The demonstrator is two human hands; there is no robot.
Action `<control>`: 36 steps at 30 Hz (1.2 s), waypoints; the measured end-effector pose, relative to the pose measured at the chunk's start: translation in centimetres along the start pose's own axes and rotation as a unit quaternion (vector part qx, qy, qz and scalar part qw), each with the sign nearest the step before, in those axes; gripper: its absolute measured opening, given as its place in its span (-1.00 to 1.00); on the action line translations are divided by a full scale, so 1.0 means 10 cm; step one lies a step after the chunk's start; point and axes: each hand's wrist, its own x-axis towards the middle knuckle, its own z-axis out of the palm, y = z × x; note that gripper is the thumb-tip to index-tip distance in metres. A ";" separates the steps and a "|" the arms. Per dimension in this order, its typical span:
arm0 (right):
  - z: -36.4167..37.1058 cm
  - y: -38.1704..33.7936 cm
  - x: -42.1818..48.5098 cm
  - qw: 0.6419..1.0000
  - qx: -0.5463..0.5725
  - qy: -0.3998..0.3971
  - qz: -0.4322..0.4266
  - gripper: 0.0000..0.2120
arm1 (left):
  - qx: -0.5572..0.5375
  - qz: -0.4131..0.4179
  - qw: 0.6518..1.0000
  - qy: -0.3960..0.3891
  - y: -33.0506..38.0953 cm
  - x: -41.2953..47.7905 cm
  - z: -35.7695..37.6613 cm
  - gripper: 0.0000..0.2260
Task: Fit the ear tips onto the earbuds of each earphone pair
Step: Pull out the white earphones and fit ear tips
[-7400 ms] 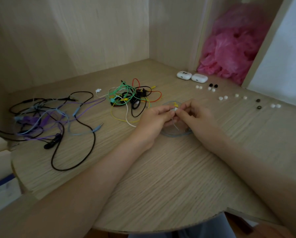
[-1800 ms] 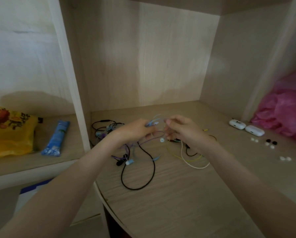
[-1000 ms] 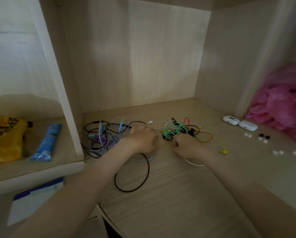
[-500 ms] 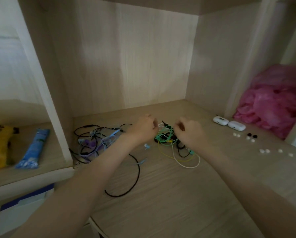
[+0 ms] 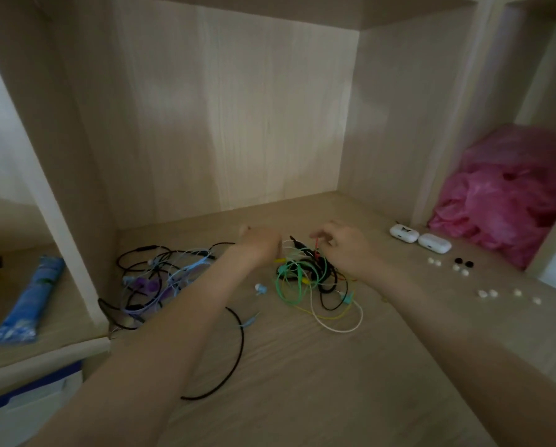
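Note:
A tangle of green, yellow, white, black and red earphones (image 5: 305,275) lies mid-desk. My right hand (image 5: 346,245) hovers at its far edge, thumb and finger pinched on a thin red cable (image 5: 317,244). My left hand (image 5: 260,245) is curled at the tangle's left edge, and its fingertips are hidden and blurred. A second heap of blue, purple and black earphones (image 5: 160,279) lies to the left. One light blue earbud (image 5: 261,288) rests between the heaps. Loose white ear tips (image 5: 435,261), black ear tips (image 5: 464,262) and more white tips (image 5: 488,293) sit in a row at the right.
Two white earbud cases (image 5: 404,233) (image 5: 435,242) stand at the back right, beside a crumpled pink plastic bag (image 5: 509,195). A blue packet (image 5: 28,304) lies on the lower left shelf behind a wooden divider (image 5: 76,221). A long black cable (image 5: 234,359) loops toward the desk's front.
Both hands have left the blue earphones on the left heap and moved to the coloured tangle. My right hand now pinches the red cable. The camera has swung slightly left and up.

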 end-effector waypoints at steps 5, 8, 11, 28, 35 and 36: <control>-0.03 -0.20 0.28 0.990 0.139 -0.020 0.018 -0.51 | -0.216 0.048 0.965 0.142 -0.02 0.03 -0.32 -0.78; -0.03 -0.35 0.43 0.969 0.243 -0.044 0.022 -0.48 | -0.338 0.090 0.915 0.200 0.04 -0.02 -0.52 -0.76; -0.07 -0.42 0.52 0.952 0.300 -0.056 0.016 -0.65 | -0.458 0.104 0.858 0.207 0.06 -0.02 -0.67 -0.74; -0.63 -0.25 0.47 0.945 0.292 0.043 0.139 -0.74 | -0.609 0.047 0.755 0.238 -0.21 -0.14 -1.03 -0.73; -0.86 -0.39 0.39 0.892 0.438 0.023 0.115 -0.91 | -0.463 0.073 0.876 0.112 -0.06 -0.40 -0.99 -0.63; -0.88 -0.42 0.38 0.886 0.452 0.011 0.101 -0.90 | -0.444 0.090 0.886 0.099 -0.02 -0.41 -0.97 -0.56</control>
